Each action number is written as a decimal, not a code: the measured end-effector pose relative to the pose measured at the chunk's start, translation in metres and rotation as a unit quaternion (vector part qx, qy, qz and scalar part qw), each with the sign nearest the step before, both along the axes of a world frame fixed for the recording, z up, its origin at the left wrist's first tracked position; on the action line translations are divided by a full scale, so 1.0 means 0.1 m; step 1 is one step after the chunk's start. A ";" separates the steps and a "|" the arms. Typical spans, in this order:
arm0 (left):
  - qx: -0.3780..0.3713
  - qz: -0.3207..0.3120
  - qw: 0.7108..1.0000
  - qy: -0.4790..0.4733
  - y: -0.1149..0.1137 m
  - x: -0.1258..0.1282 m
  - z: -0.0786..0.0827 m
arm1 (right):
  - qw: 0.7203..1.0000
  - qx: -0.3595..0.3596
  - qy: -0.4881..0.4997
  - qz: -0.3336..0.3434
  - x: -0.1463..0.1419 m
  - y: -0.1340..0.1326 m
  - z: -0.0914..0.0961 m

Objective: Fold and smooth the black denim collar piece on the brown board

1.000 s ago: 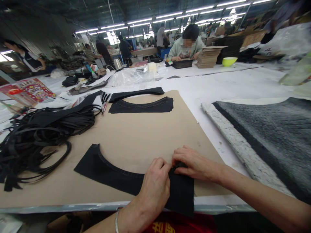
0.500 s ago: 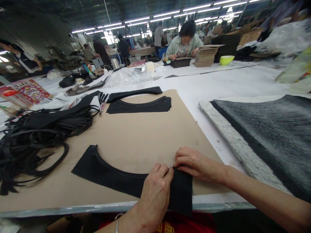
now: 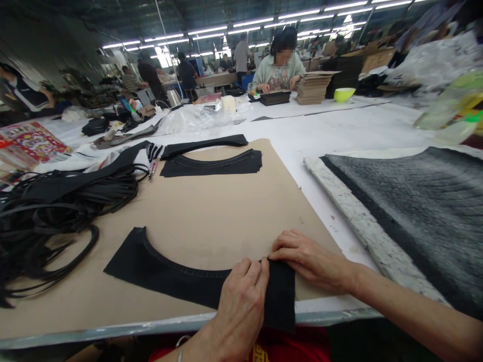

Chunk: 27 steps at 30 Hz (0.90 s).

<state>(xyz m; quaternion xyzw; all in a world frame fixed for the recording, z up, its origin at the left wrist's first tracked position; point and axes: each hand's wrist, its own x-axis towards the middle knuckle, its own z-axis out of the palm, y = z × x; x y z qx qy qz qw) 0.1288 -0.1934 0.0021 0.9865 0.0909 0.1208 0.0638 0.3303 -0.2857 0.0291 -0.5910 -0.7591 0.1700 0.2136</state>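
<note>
A black curved fabric piece (image 3: 158,269) with a stitched inner edge lies on a brown cardboard sheet (image 3: 211,216) at the near table edge. My left hand (image 3: 241,296) lies flat on its right part, fingers together and stretched out. My right hand (image 3: 305,256) rests beside it, with fingertips pressing the piece's upper right corner. The two hands almost touch at that corner. The fabric's right end hangs slightly over the table edge.
A stack of similar black curved pieces (image 3: 213,163) lies at the cardboard's far end. A tangle of black strips (image 3: 56,206) fills the left side. A grey textured mat (image 3: 415,206) lies to the right. A person (image 3: 279,65) sits at the far table beside stacked cardboard (image 3: 313,88) and a green bowl (image 3: 344,94).
The bunched corner of the fabric under my fingers has been flattened out. My left hand's fingers have straightened onto the cloth, and the view has shifted slightly rightward.
</note>
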 end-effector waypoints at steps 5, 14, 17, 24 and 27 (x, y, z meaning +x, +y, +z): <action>-0.003 0.001 1.000 0.020 0.00 0.04 0.03 | 1.000 0.016 0.015 -0.013 0.01 -0.03 -0.02; 0.048 -0.013 0.998 0.030 -0.01 0.02 0.02 | 0.996 0.040 0.025 -0.069 -0.01 -0.10 -0.04; 0.064 -0.016 0.998 0.017 0.00 0.02 0.03 | 0.993 0.046 -0.027 -0.107 -0.15 -0.15 -0.02; 0.086 -0.022 0.996 -0.004 -0.01 0.03 0.01 | 0.965 0.065 -0.162 -0.194 -0.48 -0.29 -0.17; 0.089 -0.020 0.996 -0.013 -0.01 0.03 0.01 | 0.953 0.070 -0.207 -0.208 -0.50 -0.35 -0.20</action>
